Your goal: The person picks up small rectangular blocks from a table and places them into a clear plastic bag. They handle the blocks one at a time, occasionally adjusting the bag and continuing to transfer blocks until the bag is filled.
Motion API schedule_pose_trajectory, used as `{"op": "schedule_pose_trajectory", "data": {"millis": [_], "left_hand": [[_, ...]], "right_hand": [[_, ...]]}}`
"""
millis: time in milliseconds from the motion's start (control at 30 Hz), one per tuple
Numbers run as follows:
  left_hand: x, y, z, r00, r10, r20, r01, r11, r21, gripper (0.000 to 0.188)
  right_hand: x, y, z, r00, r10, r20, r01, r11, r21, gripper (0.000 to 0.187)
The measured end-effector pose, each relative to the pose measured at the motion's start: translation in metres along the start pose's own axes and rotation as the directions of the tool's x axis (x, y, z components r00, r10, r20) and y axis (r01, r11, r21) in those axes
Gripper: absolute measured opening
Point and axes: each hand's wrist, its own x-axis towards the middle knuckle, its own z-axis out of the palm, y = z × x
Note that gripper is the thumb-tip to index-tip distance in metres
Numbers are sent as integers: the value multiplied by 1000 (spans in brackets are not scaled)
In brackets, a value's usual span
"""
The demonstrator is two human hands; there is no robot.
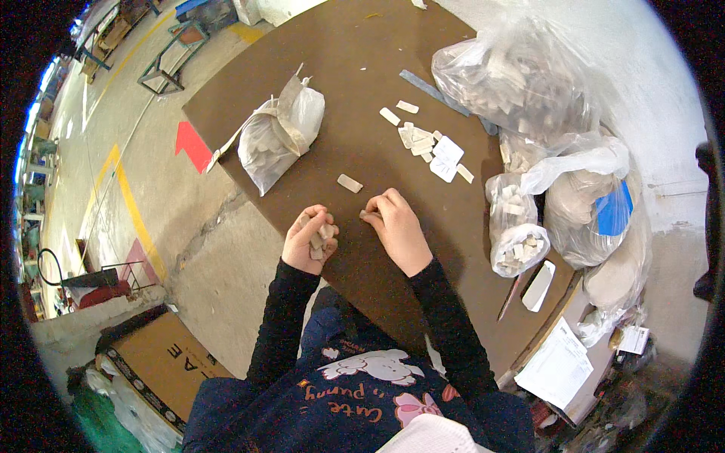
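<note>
Several small beige-grey rectangular pieces (pixel 320 238) lie in my left hand (pixel 302 245), its fingers curled round them at the table's near edge. To its right, my right hand (pixel 396 230) pinches one small piece (pixel 366 214) of the same colour between thumb and fingertips; most of it is hidden. A single flat piece (pixel 350 183) rests on the brown table (pixel 332 98) just beyond both hands. Farther right, a loose group of such pieces (pixel 417 140) lies beside a white card (pixel 447 157). At the left edge slumps a clear plastic bag (pixel 276 143) of similar pieces.
Large clear bags (pixel 521 75) of pieces crowd the table's right side, next to a smaller open bag (pixel 519 245). A grey metal strip (pixel 438 94) lies near them. White papers (pixel 555 364) sit at lower right. A cardboard box (pixel 166 355) stands on the floor at left.
</note>
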Motion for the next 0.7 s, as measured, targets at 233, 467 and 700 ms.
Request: {"op": "schedule_pose_trajectory", "data": {"millis": [233, 467, 700], "left_hand": [[-3, 10, -2, 1000, 0, 13, 1, 999, -42, 5], [-6, 12, -7, 999, 34, 13, -34, 999, -30, 5], [-5, 11, -11, 1000, 26, -13, -26, 999, -38, 6]], "right_hand": [[35, -13, 20, 949, -183, -256, 182, 983, -31, 15], [41, -2, 15, 997, -34, -70, 37, 998, 46, 9], [23, -4, 0, 993, -30, -118, 35, 999, 35, 14]]}}
